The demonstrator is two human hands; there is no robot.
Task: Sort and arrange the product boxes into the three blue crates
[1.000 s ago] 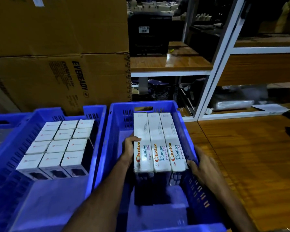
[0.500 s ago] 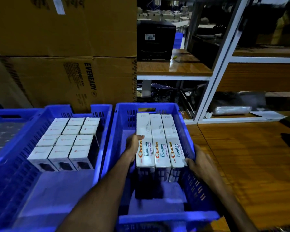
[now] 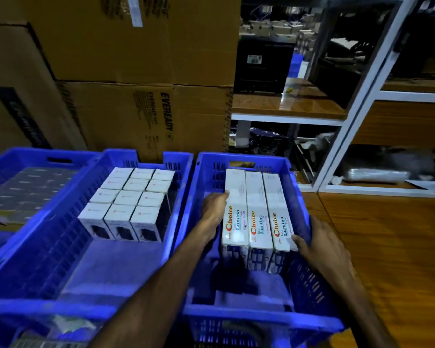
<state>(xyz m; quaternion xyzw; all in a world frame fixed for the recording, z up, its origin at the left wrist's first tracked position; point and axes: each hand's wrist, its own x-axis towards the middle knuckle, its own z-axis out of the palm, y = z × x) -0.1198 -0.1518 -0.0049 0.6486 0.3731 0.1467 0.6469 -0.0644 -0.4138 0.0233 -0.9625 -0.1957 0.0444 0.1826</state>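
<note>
Both hands are down in the right crate (image 3: 299,194) — the left hand (image 3: 215,208) lies flat-fingered against the left side of three long white boxes (image 3: 255,212), the right hand (image 3: 322,243) curls round their near right corner. The boxes lie side by side against the far wall. In the middle crate (image 3: 178,194) stand small white boxes (image 3: 128,199) in rows; the left crate (image 3: 0,167) holds wrapped packs (image 3: 23,189).

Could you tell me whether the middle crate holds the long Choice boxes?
No, the middle crate holds small white boxes; the three long Choice boxes lie in the right crate.
</note>
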